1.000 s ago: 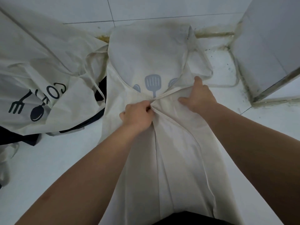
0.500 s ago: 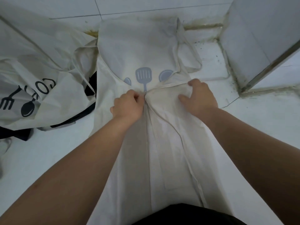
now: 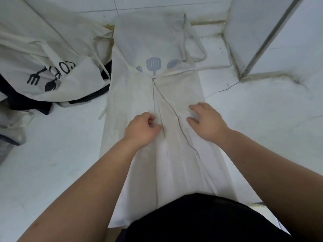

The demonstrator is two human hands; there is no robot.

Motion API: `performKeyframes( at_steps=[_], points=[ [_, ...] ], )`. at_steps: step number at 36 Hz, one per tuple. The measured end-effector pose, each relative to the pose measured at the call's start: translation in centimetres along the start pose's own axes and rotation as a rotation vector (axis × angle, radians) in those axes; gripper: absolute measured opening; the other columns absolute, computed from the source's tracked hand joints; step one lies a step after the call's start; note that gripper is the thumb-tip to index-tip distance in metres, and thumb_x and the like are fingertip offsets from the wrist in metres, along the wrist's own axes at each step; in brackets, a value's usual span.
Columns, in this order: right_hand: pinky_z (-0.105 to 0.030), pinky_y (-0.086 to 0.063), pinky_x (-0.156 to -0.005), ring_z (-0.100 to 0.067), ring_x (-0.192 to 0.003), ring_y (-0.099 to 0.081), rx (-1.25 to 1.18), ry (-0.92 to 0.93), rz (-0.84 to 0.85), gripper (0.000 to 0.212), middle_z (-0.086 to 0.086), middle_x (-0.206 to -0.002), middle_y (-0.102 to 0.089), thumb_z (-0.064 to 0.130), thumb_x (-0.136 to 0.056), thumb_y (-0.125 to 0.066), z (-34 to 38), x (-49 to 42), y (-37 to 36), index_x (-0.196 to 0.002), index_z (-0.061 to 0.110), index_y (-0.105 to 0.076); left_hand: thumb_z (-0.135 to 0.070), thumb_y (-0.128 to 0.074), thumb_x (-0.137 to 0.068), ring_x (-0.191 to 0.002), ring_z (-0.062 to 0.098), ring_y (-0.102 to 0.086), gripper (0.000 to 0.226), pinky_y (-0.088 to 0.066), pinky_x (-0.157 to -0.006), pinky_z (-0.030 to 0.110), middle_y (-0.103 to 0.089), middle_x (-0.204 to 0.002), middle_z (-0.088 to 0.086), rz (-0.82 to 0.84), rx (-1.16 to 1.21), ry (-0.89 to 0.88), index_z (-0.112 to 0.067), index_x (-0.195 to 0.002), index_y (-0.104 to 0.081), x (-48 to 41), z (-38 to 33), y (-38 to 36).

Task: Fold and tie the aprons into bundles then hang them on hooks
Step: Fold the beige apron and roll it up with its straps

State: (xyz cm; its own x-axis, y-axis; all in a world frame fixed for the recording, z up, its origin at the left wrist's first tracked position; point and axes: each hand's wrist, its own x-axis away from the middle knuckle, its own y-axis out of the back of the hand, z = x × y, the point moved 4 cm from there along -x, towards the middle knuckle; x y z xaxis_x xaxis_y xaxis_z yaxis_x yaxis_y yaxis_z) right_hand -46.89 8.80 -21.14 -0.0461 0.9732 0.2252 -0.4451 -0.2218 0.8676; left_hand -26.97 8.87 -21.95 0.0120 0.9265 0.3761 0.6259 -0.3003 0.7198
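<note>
Cream, limp apron (image 3: 139, 95) flat on glossy white floor tiles (image 3: 52, 163), sides folded inward into a long narrow strip. Right hand (image 3: 206, 123) on the right flap, fingers spread, straight. Left hand (image 3: 141, 130) beside the centre seam, fingers curled; pinching cloth or not, cannot tell. Crumpled printed aprons (image 3: 73, 79) heaped just left.

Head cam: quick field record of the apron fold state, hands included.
surface: white tiled floor
apron: flat, both sides folded to the centre, spatula print showing at top
left hand: fingers curled on left flap; pinch unclear
right hand: fingers spread, pressing right flap
tie strap: loose across right flap
other aprons: heaped at left
</note>
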Motion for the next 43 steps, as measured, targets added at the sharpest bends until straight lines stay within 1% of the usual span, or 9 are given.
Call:
performKeyframes(
  at_steps=[5,10,17,23,26,29,32,36,43],
  points=[
    [-0.039,-0.030,-0.108,-0.029,-0.130,-0.038,-0.078,-0.141,-0.148,0.046,-0.011,-0.143,-0.039,0.019,-0.098,-0.041,-0.9,4.8,0.1,-0.144,0.015,-0.037,-0.032,-0.061,-0.089,-0.118,0.020,-0.052,0.045,-0.044,-0.099,0.037,-0.054,-0.128,0.003,0.003,-0.029,-0.088,-0.019,-0.131,-0.052,3.3,-0.1,-0.6],
    [-0.040,-0.032,-0.104,-0.029,-0.129,-0.038,0.007,-0.280,-0.125,0.049,-0.011,-0.144,-0.037,0.023,-0.099,-0.037,-1.3,10.9,-2.2,-0.147,0.015,-0.028,-0.029,-0.058,-0.090,-0.105,0.018,-0.057,0.035,-0.042,-0.084,0.024,-0.061,-0.111,-0.002,0.075,-0.059,-0.124,-0.017,-0.123,-0.056,7.8,0.8,-2.5],
    [-0.041,-0.031,-0.103,-0.032,-0.130,-0.039,-0.060,-0.313,-0.185,0.050,-0.013,-0.145,-0.037,0.022,-0.098,-0.042,-1.3,17.8,-4.2,-0.146,0.011,-0.030,-0.042,-0.054,-0.088,-0.098,0.022,-0.058,0.016,-0.048,-0.091,0.039,-0.062,-0.097,-0.006,0.111,-0.115,-0.043,-0.027,-0.091,-0.054,13.3,2.1,-5.1],
    [-0.028,-0.023,-0.108,-0.024,-0.136,-0.032,-0.272,-0.314,-0.230,0.047,-0.012,-0.147,-0.038,0.011,-0.098,-0.040,-1.9,20.8,-4.1,-0.145,0.008,-0.034,-0.058,-0.052,-0.082,-0.104,0.028,-0.056,0.042,-0.045,-0.093,0.043,-0.062,-0.103,0.000,0.080,-0.158,0.056,-0.021,-0.102,-0.056,15.3,1.7,-6.7],
    [-0.026,-0.024,-0.108,-0.022,-0.137,-0.033,-0.354,-0.313,-0.204,0.048,-0.008,-0.149,-0.036,0.012,-0.098,-0.039,-2.1,21.8,-3.9,-0.146,0.011,-0.032,-0.060,-0.054,-0.083,-0.109,0.027,-0.047,0.038,-0.039,-0.096,0.041,-0.058,-0.105,-0.002,0.111,-0.139,0.132,-0.025,-0.098,-0.057,15.8,1.3,-7.5],
    [-0.025,-0.028,-0.105,-0.022,-0.133,-0.039,-0.436,-0.345,-0.187,0.048,-0.006,-0.148,-0.037,0.013,-0.098,-0.041,-2.6,22.6,-3.8,-0.146,0.012,-0.031,-0.051,-0.056,-0.085,-0.105,0.030,-0.047,0.029,-0.039,-0.091,0.039,-0.059,-0.098,0.000,0.087,-0.038,0.138,-0.024,-0.074,-0.051,16.0,1.0,-7.8],
    [-0.023,-0.031,-0.097,-0.024,-0.129,-0.043,-0.484,-0.368,-0.192,0.049,-0.008,-0.145,-0.040,0.016,-0.098,-0.044,-3.1,23.0,-3.6,-0.145,0.012,-0.032,-0.036,-0.062,-0.088,-0.076,0.026,-0.047,0.039,-0.035,-0.068,0.032,-0.046,-0.069,0.000,0.056,0.323,0.074,-0.018,-0.063,-0.037,16.5,1.2,-7.3],
    [-0.020,-0.029,-0.088,-0.022,-0.128,-0.042,-0.505,-0.365,-0.170,0.057,-0.010,-0.144,-0.038,0.026,-0.095,-0.052,-2.9,23.0,-3.8,-0.146,0.016,-0.030,-0.034,-0.073,-0.076,-0.073,0.019,-0.046,0.034,-0.042,-0.072,0.034,-0.049,-0.072,0.008,0.038,0.640,0.075,-0.020,-0.062,-0.045,17.3,3.1,-5.6],
    [-0.023,-0.032,-0.091,-0.022,-0.128,-0.041,-0.529,-0.316,-0.127,0.073,-0.011,-0.144,-0.033,0.035,-0.086,-0.066,-1.4,22.1,-4.7,-0.146,0.017,-0.029,-0.019,-0.070,-0.082,-0.063,0.012,-0.048,0.017,-0.038,-0.053,0.019,-0.055,-0.071,-0.002,-0.075,0.208,-0.065,-0.012,-0.075,-0.057,17.8,4.0,-4.9]
  ],
)
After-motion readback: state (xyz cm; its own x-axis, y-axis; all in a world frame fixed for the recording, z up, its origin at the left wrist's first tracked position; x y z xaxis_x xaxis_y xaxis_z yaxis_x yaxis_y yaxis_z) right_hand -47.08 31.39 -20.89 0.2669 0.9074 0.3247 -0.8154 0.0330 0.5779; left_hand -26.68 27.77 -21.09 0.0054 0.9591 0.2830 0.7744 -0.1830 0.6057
